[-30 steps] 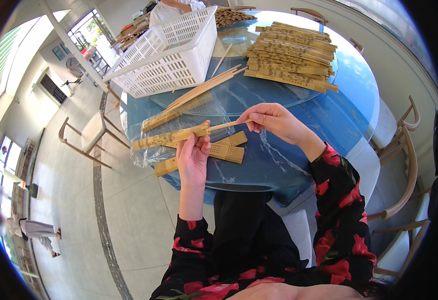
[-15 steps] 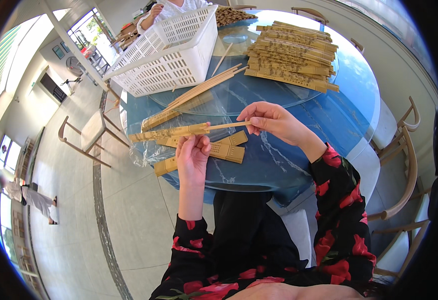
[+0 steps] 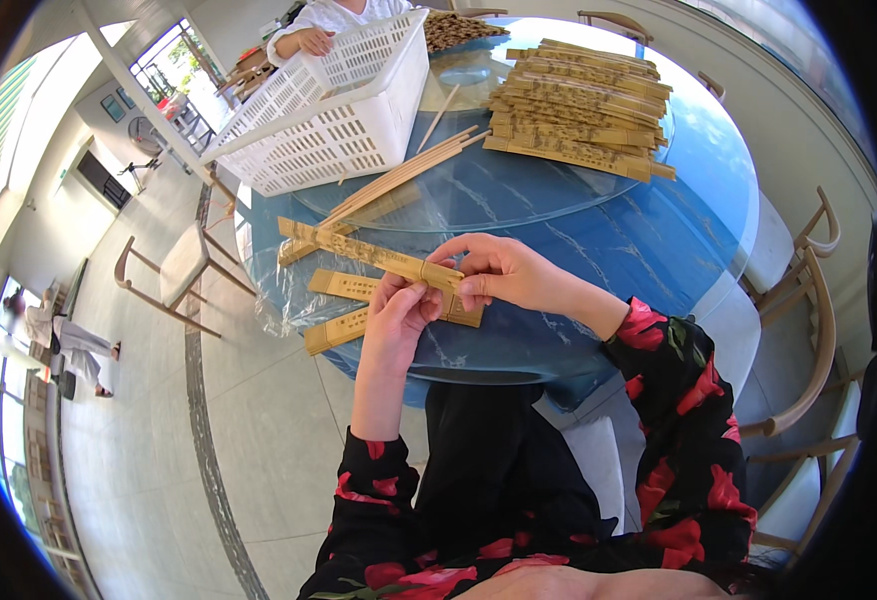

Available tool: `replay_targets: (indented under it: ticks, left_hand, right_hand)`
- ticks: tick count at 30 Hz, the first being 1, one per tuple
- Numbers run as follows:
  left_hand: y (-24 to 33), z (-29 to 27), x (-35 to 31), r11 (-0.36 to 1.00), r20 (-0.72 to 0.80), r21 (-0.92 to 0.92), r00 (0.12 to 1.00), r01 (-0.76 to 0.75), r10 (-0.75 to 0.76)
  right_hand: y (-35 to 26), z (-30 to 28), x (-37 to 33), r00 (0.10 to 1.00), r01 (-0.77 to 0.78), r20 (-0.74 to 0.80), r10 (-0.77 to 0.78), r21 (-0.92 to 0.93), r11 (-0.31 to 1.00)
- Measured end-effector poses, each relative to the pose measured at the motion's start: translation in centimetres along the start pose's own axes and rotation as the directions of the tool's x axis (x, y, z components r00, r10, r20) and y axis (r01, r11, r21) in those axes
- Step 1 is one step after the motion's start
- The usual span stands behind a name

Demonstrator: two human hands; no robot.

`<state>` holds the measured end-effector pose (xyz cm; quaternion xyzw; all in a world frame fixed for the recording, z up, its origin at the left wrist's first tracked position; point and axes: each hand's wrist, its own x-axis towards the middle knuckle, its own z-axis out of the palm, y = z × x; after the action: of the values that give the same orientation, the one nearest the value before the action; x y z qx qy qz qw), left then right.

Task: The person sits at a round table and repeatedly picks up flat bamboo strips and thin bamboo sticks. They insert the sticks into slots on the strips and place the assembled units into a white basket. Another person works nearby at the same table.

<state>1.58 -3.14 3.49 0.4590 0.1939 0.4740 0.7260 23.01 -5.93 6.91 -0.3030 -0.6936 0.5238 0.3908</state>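
A long tan printed paper chopstick sleeve [image 3: 354, 248] slants across in front of me, above the table. My left hand [image 3: 397, 318] pinches it near its lower right end. My right hand [image 3: 514, 272] has its fingers closed at that same end; the chopsticks barely show there, mostly hidden by the sleeve and fingers. Beneath my hands lie a few more flat paper sleeves [image 3: 337, 331], partly covered. Several loose wooden chopsticks [image 3: 399, 182] lie just beyond, over another sleeve and some clear plastic wrap [image 3: 277, 300].
A white slotted plastic basket [image 3: 329, 145] stands at the far left of the round table with its blue marbled cover [image 3: 559, 255]. A large stack of paper sleeves [image 3: 579, 110] sits at the back right. Across the table, a person's hand [image 3: 315, 41] rests at the basket's rim.
The chopsticks have slid into the sleeve as my right hand came left to its end. The sleeve has tilted, its far end now higher. The other person's hand has lowered to the basket.
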Motion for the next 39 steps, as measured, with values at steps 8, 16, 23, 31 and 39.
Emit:
replay_targets:
  ticks: [8,16,23,31,39]
  left_hand:
    - [-0.5,-0.6,0.0,1.000,0.105,0.010,0.995,0.002,-0.003]
    - [-0.9,-0.5,-0.2,1.000,0.049,-0.002,0.999,0.001,-0.001]
    - [-0.7,-0.1,0.0,0.996,0.066,-0.088,0.997,0.031,-0.025]
    - [-0.6,-0.2,0.1,0.991,0.141,-0.131,0.990,0.041,-0.022]
    - [-0.9,-0.4,0.0,0.999,0.107,-0.020,0.993,0.050,-0.048]
  right_hand:
    - [0.2,0.1,-0.5,0.993,0.020,0.112,-0.038,0.156,0.988]
    - [-0.1,-0.5,-0.8,0.993,-0.033,0.119,0.012,0.177,0.984]
    - [0.0,0.1,-0.8,0.991,0.107,-0.060,-0.123,-0.217,0.970]
    - [0.9,0.2,-0.6,0.990,0.102,-0.103,-0.097,0.044,0.994]
    - [0.5,-0.3,-0.7,0.995,0.049,-0.085,-0.047,0.019,0.999]
